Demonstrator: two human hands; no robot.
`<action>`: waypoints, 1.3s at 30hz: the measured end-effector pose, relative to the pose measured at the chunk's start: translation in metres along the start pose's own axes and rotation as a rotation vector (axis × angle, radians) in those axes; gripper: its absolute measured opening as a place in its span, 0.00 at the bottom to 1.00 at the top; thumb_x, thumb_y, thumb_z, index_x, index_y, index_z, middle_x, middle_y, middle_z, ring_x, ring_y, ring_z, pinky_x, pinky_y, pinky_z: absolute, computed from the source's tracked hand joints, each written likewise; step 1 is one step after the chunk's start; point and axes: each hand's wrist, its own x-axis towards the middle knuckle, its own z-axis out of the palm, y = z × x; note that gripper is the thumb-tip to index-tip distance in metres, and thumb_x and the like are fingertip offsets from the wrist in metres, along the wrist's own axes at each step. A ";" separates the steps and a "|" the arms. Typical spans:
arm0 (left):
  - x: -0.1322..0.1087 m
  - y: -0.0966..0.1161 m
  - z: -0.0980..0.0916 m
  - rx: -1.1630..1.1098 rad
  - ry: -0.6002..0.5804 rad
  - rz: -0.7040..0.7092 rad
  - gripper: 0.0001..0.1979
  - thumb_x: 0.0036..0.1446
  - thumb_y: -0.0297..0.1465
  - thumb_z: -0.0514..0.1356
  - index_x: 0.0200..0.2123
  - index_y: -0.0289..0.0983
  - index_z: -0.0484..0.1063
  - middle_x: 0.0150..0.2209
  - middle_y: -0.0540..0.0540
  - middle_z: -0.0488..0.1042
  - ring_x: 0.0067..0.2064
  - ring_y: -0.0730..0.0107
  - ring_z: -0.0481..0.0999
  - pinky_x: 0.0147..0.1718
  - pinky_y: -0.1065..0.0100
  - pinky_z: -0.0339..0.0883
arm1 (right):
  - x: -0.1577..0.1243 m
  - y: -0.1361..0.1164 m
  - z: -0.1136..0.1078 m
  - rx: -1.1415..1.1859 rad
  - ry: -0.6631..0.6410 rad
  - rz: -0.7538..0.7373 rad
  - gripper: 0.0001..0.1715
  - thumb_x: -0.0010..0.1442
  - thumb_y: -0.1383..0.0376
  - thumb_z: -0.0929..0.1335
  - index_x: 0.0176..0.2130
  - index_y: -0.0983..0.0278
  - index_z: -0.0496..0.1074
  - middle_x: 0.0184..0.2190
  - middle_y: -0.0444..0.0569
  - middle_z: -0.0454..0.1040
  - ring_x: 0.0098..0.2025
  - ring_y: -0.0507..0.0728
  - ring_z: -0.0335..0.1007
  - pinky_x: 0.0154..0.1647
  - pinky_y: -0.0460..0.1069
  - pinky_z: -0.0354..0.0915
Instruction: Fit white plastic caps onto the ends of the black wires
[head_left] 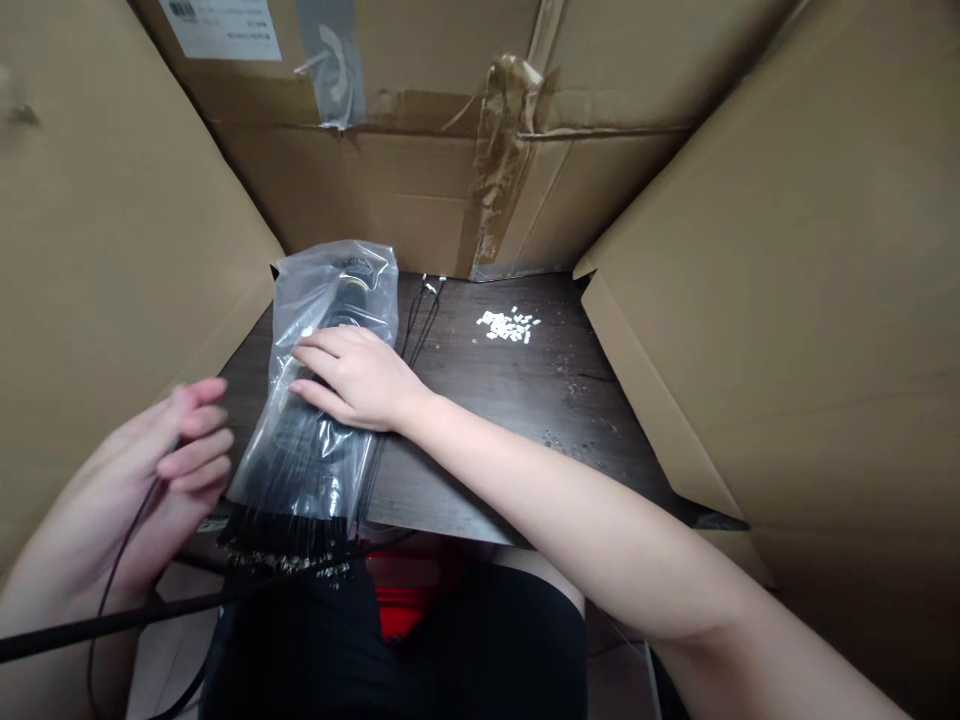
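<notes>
My left hand, at the left beside the bag, is closed with its fingers curled in and slightly blurred. From it a thin black cord hangs down past the wrist. Flat on top of a clear plastic bag rests my right hand, fingers stretched out. The bag is packed with a bundle of black cords; their loose ends stick out over the table's near edge. A few more looped black cords with small white tips lie along the bag's right side.
A small heap of white bits sits toward the back of the dark wooden table. Cardboard walls enclose the back and both sides. A thicker black cable crosses in front at lower left. Something red shows below the edge.
</notes>
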 end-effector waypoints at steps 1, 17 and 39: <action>0.010 0.005 0.035 -0.013 -0.055 0.034 0.11 0.71 0.25 0.53 0.45 0.36 0.77 0.31 0.50 0.74 0.23 0.83 0.70 0.20 0.80 0.68 | 0.000 0.000 -0.002 -0.024 0.012 0.037 0.24 0.74 0.55 0.59 0.50 0.68 0.76 0.52 0.59 0.77 0.54 0.62 0.71 0.57 0.56 0.62; 0.131 0.026 0.241 -0.107 -0.443 -0.119 0.13 0.73 0.28 0.51 0.38 0.32 0.73 0.21 0.55 0.63 0.14 0.90 0.55 0.12 0.86 0.48 | -0.039 0.110 -0.094 -0.184 0.000 0.770 0.16 0.68 0.65 0.62 0.40 0.65 0.79 0.32 0.54 0.79 0.35 0.58 0.71 0.42 0.51 0.62; 0.163 -0.028 0.215 0.516 -0.640 0.090 0.02 0.55 0.24 0.69 0.32 0.30 0.81 0.28 0.46 0.76 0.26 0.80 0.71 0.22 0.78 0.64 | -0.046 0.122 -0.104 -0.186 -0.344 0.812 0.05 0.56 0.71 0.72 0.33 0.63 0.82 0.26 0.45 0.74 0.30 0.53 0.68 0.36 0.47 0.60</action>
